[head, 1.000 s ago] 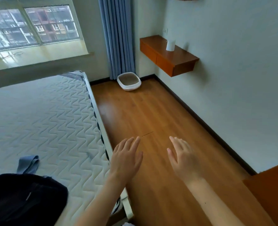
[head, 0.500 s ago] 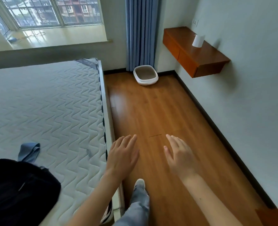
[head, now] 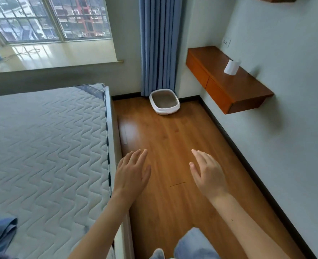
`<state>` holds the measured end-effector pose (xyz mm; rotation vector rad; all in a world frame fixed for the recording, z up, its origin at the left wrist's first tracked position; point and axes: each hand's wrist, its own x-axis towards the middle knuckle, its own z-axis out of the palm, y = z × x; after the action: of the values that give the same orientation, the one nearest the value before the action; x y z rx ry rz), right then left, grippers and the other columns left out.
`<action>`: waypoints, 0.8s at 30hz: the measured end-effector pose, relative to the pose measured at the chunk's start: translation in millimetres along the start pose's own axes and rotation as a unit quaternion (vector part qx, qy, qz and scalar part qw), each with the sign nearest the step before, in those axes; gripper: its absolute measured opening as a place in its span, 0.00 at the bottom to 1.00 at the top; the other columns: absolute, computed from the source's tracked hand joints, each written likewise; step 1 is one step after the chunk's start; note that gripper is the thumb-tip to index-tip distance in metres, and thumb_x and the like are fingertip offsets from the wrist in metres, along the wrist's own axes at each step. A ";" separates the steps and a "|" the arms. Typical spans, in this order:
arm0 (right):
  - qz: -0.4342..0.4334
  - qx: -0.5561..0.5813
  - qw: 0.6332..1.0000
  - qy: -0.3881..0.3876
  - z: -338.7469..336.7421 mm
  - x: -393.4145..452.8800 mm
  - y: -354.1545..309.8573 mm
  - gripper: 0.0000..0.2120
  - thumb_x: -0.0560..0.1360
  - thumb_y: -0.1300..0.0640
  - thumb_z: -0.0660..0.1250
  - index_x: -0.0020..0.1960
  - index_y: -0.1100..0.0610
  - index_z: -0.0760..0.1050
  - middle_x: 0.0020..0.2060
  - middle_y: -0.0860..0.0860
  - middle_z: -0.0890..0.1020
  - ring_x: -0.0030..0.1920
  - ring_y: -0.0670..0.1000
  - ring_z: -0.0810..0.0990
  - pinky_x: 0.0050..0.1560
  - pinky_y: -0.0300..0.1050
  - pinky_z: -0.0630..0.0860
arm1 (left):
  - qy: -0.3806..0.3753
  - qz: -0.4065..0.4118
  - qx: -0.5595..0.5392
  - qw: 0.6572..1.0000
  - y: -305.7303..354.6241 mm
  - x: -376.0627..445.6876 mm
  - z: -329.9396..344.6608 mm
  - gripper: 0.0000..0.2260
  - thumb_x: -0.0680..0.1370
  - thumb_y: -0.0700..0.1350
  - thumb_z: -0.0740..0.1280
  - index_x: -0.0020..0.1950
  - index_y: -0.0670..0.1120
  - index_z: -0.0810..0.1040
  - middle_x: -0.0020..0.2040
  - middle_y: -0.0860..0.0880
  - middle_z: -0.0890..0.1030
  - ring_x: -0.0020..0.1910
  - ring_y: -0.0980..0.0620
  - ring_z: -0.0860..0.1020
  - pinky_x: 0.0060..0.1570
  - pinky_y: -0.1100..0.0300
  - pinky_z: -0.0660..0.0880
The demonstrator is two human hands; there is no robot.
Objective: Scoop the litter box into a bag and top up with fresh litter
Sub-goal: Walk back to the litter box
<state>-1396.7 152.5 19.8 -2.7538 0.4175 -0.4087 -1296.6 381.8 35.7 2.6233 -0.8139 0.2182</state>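
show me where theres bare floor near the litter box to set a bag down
Bare wood floor runs from the litter box toward both open hands, bordered by the mattress and the wall. Tightest behind the box, at the curtain.

Glossy wood floor (head: 173, 146); quilted matt cloth mattress (head: 42, 146); smooth white plastic litter box (head: 170, 109); polished wood shelf (head: 219, 71).
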 end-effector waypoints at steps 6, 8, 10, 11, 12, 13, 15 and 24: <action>0.012 0.004 1.000 -0.008 23.2 93.0 49.9 0.22 0.79 0.47 0.57 0.68 0.56 0.72 0.63 0.52 0.78 0.65 0.52 0.76 0.63 0.47 0.72 | -0.039 0.008 0.009 0.999 -1.1 96.0 54.4 0.22 0.78 0.54 0.54 0.69 0.47 0.71 0.64 0.50 0.76 0.63 0.49 0.72 0.61 0.52 0.71; 0.009 0.006 1.000 -0.012 31.1 134.2 71.0 0.22 0.79 0.47 0.56 0.69 0.55 0.72 0.64 0.52 0.78 0.65 0.52 0.75 0.64 0.48 0.72 | -0.043 0.006 0.017 0.999 0.8 135.2 73.2 0.22 0.79 0.55 0.54 0.69 0.47 0.71 0.64 0.50 0.76 0.64 0.49 0.72 0.62 0.52 0.70; 0.003 0.009 1.000 -0.013 36.8 180.2 92.7 0.22 0.79 0.47 0.56 0.69 0.56 0.72 0.64 0.53 0.78 0.65 0.53 0.75 0.64 0.48 0.73 | -0.044 0.001 0.027 0.999 4.1 178.0 88.7 0.22 0.79 0.55 0.54 0.70 0.48 0.71 0.65 0.50 0.76 0.65 0.49 0.71 0.62 0.53 0.69; 0.000 0.011 1.000 -0.013 38.3 204.9 103.0 0.22 0.79 0.47 0.56 0.69 0.56 0.72 0.64 0.53 0.78 0.65 0.53 0.75 0.63 0.49 0.73 | -0.042 -0.003 0.032 0.999 6.4 201.1 94.2 0.22 0.79 0.55 0.54 0.70 0.48 0.70 0.65 0.50 0.76 0.65 0.49 0.71 0.62 0.52 0.69; -0.003 0.015 1.000 -0.010 38.6 230.1 112.6 0.22 0.79 0.48 0.57 0.69 0.56 0.72 0.64 0.53 0.78 0.65 0.53 0.76 0.63 0.49 0.73 | -0.039 -0.007 0.037 0.999 9.1 224.8 98.0 0.22 0.79 0.55 0.54 0.70 0.48 0.70 0.65 0.50 0.75 0.65 0.49 0.71 0.63 0.52 0.69; -0.005 0.019 1.000 -0.009 38.0 254.9 121.3 0.21 0.79 0.48 0.57 0.69 0.56 0.72 0.64 0.53 0.78 0.65 0.53 0.75 0.64 0.49 0.73 | -0.034 -0.012 0.042 0.998 12.1 248.8 100.3 0.22 0.79 0.55 0.54 0.70 0.48 0.70 0.65 0.50 0.76 0.65 0.49 0.71 0.63 0.52 0.69; -0.015 0.022 1.000 -0.008 36.0 301.8 135.6 0.20 0.80 0.49 0.59 0.69 0.56 0.72 0.64 0.53 0.78 0.65 0.53 0.75 0.64 0.51 0.73 | -0.019 -0.025 0.047 0.998 17.5 294.9 103.1 0.22 0.79 0.55 0.54 0.70 0.47 0.71 0.65 0.49 0.76 0.65 0.48 0.72 0.63 0.52 0.69; -0.033 0.018 0.999 -0.032 56.0 447.4 177.6 0.20 0.80 0.51 0.60 0.70 0.56 0.71 0.64 0.54 0.77 0.66 0.54 0.74 0.65 0.52 0.73 | -0.032 -0.050 0.048 0.997 10.4 434.2 133.1 0.22 0.79 0.54 0.54 0.70 0.48 0.71 0.65 0.49 0.76 0.65 0.48 0.71 0.62 0.52 0.69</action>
<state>-1010.6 -140.1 8.3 -2.7426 0.3008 -0.3390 -942.1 97.8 28.7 2.7657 -0.7073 0.1488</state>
